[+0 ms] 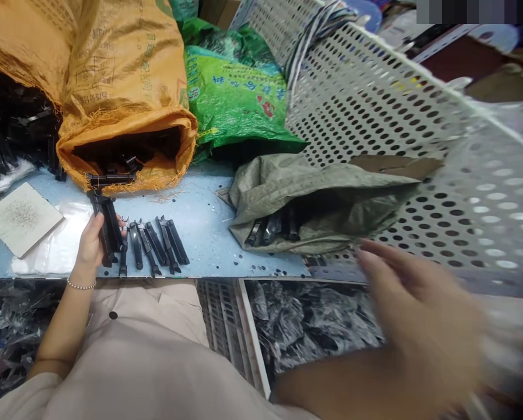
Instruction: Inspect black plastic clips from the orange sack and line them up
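Note:
My left hand (90,240) is closed around a bunch of slim black plastic parts (108,224), held upright just in front of the orange woven sack (125,93). More of these black parts (159,245) lie side by side on the blue tabletop (213,204), right of that hand. My right hand (419,315) is raised at the right, smeared by motion, near the front edge of the grey-green sack (279,175). Whether its fingers hold anything is hidden by the blur. Several black pieces poke out of the grey-green sack's mouth, and others fill the orange sack.
A white perforated plastic basket (375,87) leans at the right. Behind sits a green printed bag (237,96). A square off-white block (23,219) and clear plastic bags (53,251) lie at the left. Below the table edge, black plastic-wrapped items (314,326) fill a crate.

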Available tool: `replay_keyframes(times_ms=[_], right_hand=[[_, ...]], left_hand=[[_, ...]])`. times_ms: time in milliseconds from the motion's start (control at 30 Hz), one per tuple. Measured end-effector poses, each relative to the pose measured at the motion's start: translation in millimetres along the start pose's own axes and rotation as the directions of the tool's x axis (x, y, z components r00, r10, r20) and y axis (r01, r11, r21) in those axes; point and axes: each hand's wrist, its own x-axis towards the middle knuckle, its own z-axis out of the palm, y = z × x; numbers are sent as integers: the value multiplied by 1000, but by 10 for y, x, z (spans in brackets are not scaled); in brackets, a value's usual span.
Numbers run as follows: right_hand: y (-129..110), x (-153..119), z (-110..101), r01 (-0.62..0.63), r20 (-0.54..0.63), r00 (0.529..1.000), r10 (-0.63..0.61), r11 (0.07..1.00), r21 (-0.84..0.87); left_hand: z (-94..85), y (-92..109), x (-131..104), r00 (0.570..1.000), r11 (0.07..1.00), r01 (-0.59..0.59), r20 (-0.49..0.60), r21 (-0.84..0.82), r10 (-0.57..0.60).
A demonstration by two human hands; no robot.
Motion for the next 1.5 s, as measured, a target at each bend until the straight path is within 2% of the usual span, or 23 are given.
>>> replay_keyframes(times_ms=[67,133,233,333,400,467,500,567,667,767,800,833,900,967,1000,1033,1100,1167,1200,1267,1367,1433,1500], right_hand=[[-158,57,407,24,172,985,-30,999,34],[-448,65,897,161,390,898,-202,977,137],[-930,-7,1674,392,516,721,-462,886,246],[-1242,-98,2226,543,542,600,-589,797,266],[-1319,-165,2384,512,593,561,-578,805,300],[-1312,-274,2407,451,645,522,-558,822,347],[-1286,-353,2390,459,651,490,-579,807,372],[-1208,-554,2350,560,615,408,-675,717,415],[-1087,-834,2352,695,559,299,-773,578,427],[-1066,-835,2455,696,595,230,-770,557,452],[-1098,-748,2514,684,615,230,-755,575,450],[-1150,-621,2589,671,631,254,-733,603,431],[-1303,-289,2799,653,643,366,-673,678,338],[-1474,69,3081,651,612,515,-601,738,177],[-1546,229,3234,661,609,548,-573,743,104],[-1600,369,3379,685,640,535,-552,726,53],[-1643,579,3596,746,704,475,-529,666,-3],[-1597,710,3658,789,723,433,-538,614,-15],[-1547,753,3624,794,703,443,-556,608,-19],[-1400,802,3453,761,609,526,-594,648,-26],[-1111,793,3108,608,417,703,-576,791,68],[-927,758,2949,485,309,797,-518,855,184],[-800,727,2897,391,256,853,-454,882,262]], left_hand=[[62,-49,-45,999,999,29,37,41,-31],[131,-101,-100,994,994,55,91,90,-63],[207,-154,-190,975,979,109,171,170,-139],[199,-146,-239,976,968,112,161,224,-150],[154,-109,-229,992,968,59,95,243,-85],[107,-66,-193,1000,968,10,-5,249,-9],[91,-49,-171,998,969,-5,-61,248,21],[72,-36,-131,988,971,-13,-148,238,49],[19,-76,-93,984,973,-16,-171,230,57],[-190,-146,-76,975,955,-53,-190,291,112],[-292,-167,-75,966,929,-68,-208,363,153],[-394,-189,-76,955,879,-74,-222,471,199],[-555,-242,-88,942,685,-38,-204,727,269],[-603,-321,-105,953,424,24,-149,905,264],[-583,-371,-113,962,309,37,-118,950,247],[-546,-425,-120,968,219,33,-86,975,236],[-461,-527,-133,969,120,-10,-20,993,248],[-425,-589,-152,954,112,-72,36,991,296],[-431,-595,-165,945,131,-105,57,986,322],[-465,-556,-195,921,187,-169,88,968,378],[-441,-418,-207,880,288,-291,137,913,455],[-325,-331,-144,868,361,-370,180,856,462],[-164,-289,-6,866,395,-418,227,818,446]])
